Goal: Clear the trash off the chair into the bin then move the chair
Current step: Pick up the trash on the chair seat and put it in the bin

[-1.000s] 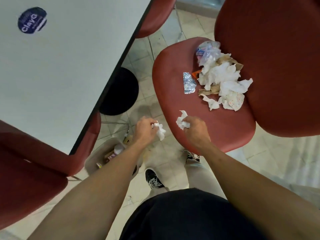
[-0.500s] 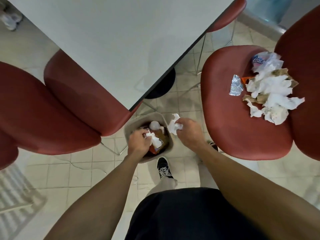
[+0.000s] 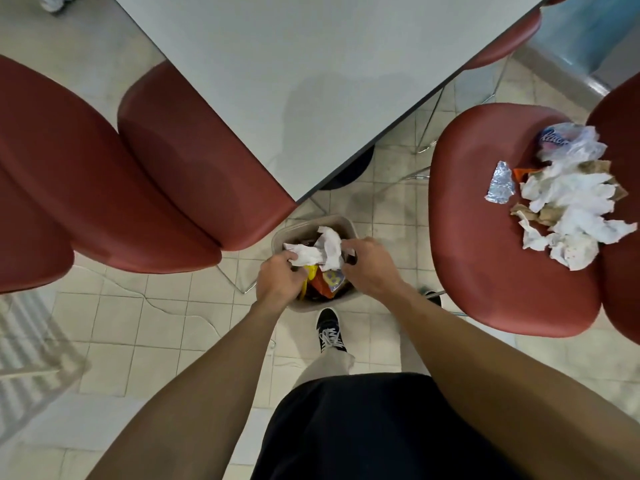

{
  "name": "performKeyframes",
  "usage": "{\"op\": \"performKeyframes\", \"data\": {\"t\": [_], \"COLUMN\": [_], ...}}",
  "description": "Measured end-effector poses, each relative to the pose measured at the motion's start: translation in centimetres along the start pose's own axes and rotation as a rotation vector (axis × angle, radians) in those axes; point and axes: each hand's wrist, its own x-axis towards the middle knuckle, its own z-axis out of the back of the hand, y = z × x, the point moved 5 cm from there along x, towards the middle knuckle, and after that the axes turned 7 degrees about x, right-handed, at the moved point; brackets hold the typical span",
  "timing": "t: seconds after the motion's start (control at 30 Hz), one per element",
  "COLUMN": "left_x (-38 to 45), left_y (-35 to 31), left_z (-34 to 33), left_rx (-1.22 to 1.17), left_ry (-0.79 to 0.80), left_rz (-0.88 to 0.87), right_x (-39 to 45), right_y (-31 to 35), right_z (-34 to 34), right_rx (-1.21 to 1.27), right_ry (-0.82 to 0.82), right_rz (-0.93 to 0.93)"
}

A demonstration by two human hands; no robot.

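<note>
From the head camera, looking down, both hands were over the bin point(image 3: 348, 225), a small beige one standing on the tiled floor point(image 3: 145, 327) between two red chairs and just past the corner of the white counter point(image 3: 294, 74). The left hand point(image 3: 278, 278) pinched a crumpled white tissue point(image 3: 304, 255) above the bin's opening, fingers curled around it. The right hand point(image 3: 367, 268) was beside it over the bin's right rim, fingers bent at a second white tissue point(image 3: 330, 247); whether they gripped it or had let it go could not be told. Inside the bin, yellow and orange wrappers point(image 3: 320, 280) showed beneath the tissues.

To the right, the chair point(image 3: 485, 271) carried the remaining trash on its seat near the backrest: a heap of white tissues point(image 3: 575, 202) mixed with brown paper, a clear plastic wrapper point(image 3: 571, 142) at the far end, and a piece of silver foil point(image 3: 500, 183) lying just beside the heap. Another red chair point(image 3: 104, 181) stood on the left, tucked against the counter. A dark sneaker point(image 3: 330, 332) stood on the floor just below the bin.
</note>
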Motion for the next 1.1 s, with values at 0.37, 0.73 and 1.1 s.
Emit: {"op": "performKeyframes", "data": {"t": [0.37, 0.73, 1.1], "left_x": [0.6, -0.1, -2.9], "left_y": [-8.9, -24.6, -42.2], "left_z": [-2.0, -11.1, -26.3], "left_rx": [0.068, 0.234, 0.407], "left_ry": [0.068, 0.157, 0.308], "left_rz": [-0.177, -0.352, -0.61], "right_x": [0.0, 0.0, -1.4], "right_y": [-5.3, -18.7, -37.7], "right_z": [5.4, 16.5, 26.4], "right_rx": [0.092, 0.224, 0.342], "right_ry": [-0.049, -0.138, -0.259], "right_rz": [-0.11, -0.25, -0.484]}}
